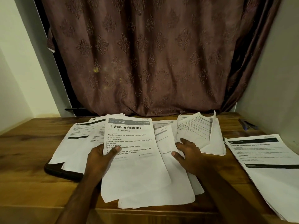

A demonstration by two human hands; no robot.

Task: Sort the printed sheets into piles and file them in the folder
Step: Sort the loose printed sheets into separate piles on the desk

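A printed sheet headed "Washing Vegetables" [131,151] is held up over the middle of the desk. My left hand [101,156] grips its left edge, thumb on the printed face. My right hand [188,153] holds the sheets just behind it [165,143] with the thumb in front of their right edge. Loose printed sheets [80,139] fan out to the left and more, some folded [202,131], lie to the right. A separate pile of sheets [267,162] sits at the far right. A dark folder [59,170] lies under the left sheets, mostly covered.
The wooden desk [29,159] runs wall to wall, with bare wood at the front left. A blue pen [247,125] lies at the back right corner. A brown patterned curtain [145,62] hangs behind the desk.
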